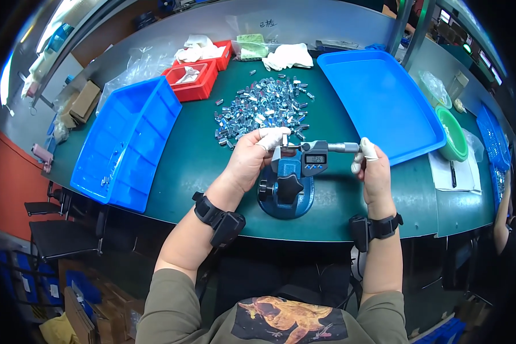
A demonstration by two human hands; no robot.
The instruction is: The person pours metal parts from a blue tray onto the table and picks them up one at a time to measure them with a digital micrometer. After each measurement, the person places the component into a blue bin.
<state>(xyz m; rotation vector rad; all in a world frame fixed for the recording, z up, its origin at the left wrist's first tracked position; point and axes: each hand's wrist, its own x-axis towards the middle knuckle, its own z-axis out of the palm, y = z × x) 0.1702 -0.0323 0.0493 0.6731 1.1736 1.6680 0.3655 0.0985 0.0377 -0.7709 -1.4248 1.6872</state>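
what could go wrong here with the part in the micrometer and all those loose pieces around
1. The left hand pinches a tiny metal part at the micrometer with covered fingertips; it might slip or sit crooked and skew the reading.
2. The right hand at the thimble end could overtighten.
3. The pile of loose metal parts lies just behind the stand; a dropped piece could get lost among them.
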